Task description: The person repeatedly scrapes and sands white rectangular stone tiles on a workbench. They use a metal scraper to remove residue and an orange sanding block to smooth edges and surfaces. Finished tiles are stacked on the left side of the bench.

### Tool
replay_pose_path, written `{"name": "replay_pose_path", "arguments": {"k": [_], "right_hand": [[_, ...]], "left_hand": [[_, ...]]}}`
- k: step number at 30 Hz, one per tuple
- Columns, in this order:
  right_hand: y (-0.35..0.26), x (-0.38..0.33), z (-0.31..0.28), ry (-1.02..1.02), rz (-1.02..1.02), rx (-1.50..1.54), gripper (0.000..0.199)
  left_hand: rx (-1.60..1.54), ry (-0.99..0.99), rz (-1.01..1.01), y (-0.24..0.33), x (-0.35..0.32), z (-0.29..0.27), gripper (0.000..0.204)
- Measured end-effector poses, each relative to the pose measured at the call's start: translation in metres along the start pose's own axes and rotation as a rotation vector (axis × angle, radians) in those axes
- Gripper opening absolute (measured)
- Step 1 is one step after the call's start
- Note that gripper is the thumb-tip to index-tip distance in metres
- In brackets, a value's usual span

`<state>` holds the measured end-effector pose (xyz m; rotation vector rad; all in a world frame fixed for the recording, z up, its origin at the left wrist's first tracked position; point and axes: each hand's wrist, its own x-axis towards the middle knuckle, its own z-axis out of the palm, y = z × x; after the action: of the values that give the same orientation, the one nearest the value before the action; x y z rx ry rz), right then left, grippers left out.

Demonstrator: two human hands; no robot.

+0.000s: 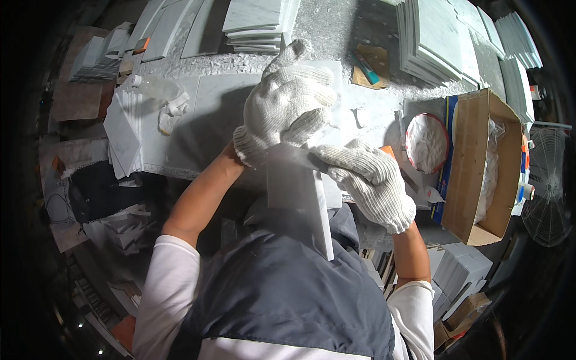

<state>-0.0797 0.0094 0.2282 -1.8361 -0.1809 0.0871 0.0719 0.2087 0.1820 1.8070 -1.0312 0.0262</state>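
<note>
Right, left hand (287, 108) sits over the far part of the white slab (293, 189), fingers loosely bent and apart; can't tell if it grips or only presses. Right hand (373, 183) looks closed on a dark thin piece (315, 161), blurred, right at the slab. Both gloved in knit, so bite on dusty stone is probably so-so.

Slab is between the hands, running back past the near side of the tabletop (327, 30) toward the dark apron (288, 288); can't tell if they touch. Looks like marble: I'd expect heavy for its thickness, stiff, slick with dust, brittle at corners. Take it by the two long sides, palms flat, near mid-length; don't lever on the thin right edge (323, 216) or let the overhanging end hang loose.

Room: left is the better side, with flat pale tile up to the fanned tiles (123, 138) and bottle (157, 88). Right is tighter: red-rimmed bowl (447, 141), then cardboard box (471, 165). Far side has a tile stack (255, 24) and a bigger stack (435, 45); watch corners there
</note>
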Motion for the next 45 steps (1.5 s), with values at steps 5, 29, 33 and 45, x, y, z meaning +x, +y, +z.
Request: {"name": "replay_pose_path", "arguments": {"k": [5, 29, 33, 45], "right_hand": [[-0.006, -0.003, -0.003, -0.014, 0.159, 0.044, 0.032], [-0.005, -0.013, 0.001, -0.014, 0.270, 0.472, 0.029], [-0.004, -0.012, -0.001, 0.017, 0.178, 0.293, 0.032], [-0.011, -0.009, 0.000, -0.035, -0.127, -0.099, 0.040]], "left_hand": [[0.059, 0.004, 0.048, 0.002, 0.003, -0.002, 0.047], [0.193, -0.028, 0.195, 0.005, 0.012, -0.009, 0.050], [0.196, -0.028, 0.189, 0.005, 0.013, -0.008, 0.039], [0.316, -0.028, 0.211, 0.025, 0.015, -0.010, 0.021]]}}
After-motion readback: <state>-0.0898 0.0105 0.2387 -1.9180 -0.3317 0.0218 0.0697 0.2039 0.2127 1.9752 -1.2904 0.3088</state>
